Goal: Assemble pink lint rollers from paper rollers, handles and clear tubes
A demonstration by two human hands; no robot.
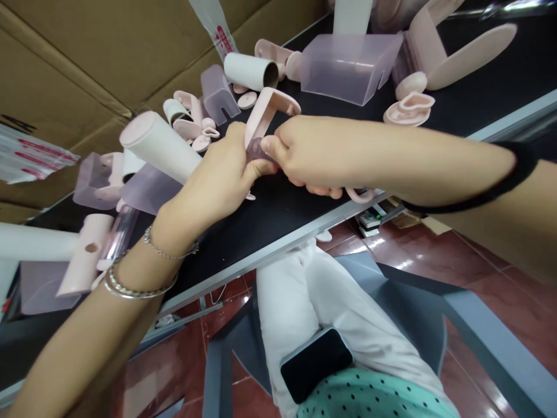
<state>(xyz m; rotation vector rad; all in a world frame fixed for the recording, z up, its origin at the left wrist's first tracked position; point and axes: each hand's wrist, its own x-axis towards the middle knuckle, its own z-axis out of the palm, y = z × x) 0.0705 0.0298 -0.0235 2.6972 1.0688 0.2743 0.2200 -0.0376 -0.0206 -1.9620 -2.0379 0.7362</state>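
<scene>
My left hand (217, 171) and my right hand (300, 148) meet above the black work surface (235, 215). Both are closed around a small translucent purple plastic piece (255, 150), with thumbs against it; most of it is hidden by the fingers. A pale pink angled bracket (263, 113) rises just behind the piece; whether the two are joined, I cannot tell. Below my right wrist a pink loop (360, 194) shows, its other end hidden. A white tube with a pink cap (154, 142) lies right beside my left hand.
Translucent purple boxes (343, 64), a cardboard-like white tube (248, 71) and pink parts (409, 109) lie along the back. More tubes and a pink cylinder with a hole (87, 252) are at left. A carton (108, 52) stands behind. A phone (317, 363) rests on my lap.
</scene>
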